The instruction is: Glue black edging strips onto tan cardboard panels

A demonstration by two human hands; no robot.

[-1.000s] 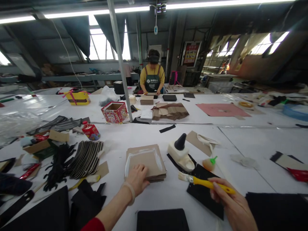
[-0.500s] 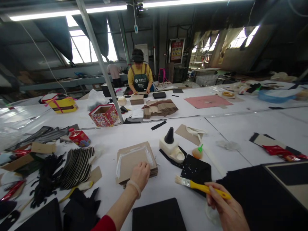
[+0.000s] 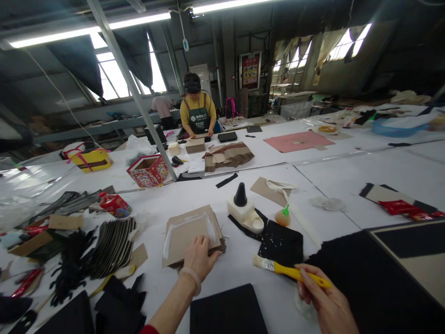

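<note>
My left hand [image 3: 199,256] is at the near right corner of a stack of brown cardboard boards [image 3: 218,241]. Its fingers close over the edge of the top cardboard board [image 3: 187,234], which has whitish glue streaks along its sides; the thumb points right. In my right hand [image 3: 321,294] is a paintbrush [image 3: 290,271] with a yellow handle and pale bristles, held above the table with the bristles to the left. A flat black panel [image 3: 227,310] lies between my hands at the near edge. Beyond the brush stands a white glue container [image 3: 245,214] with a black cone on it.
Curved dark strips [image 3: 113,248], black scraps [image 3: 120,304] and a red bottle [image 3: 114,205] lie left. A large black sheet [image 3: 347,278] covers the near right. A small orange bottle [image 3: 282,216] has a green tip. A co-worker [image 3: 198,111] stands across the table, behind a metal post [image 3: 139,102].
The view has tilted and shifted slightly. My left hand has moved a little left, its thumb now visible at the stack's edge, and the top board looks shifted left. The right hand keeps the brush nearly still.
</note>
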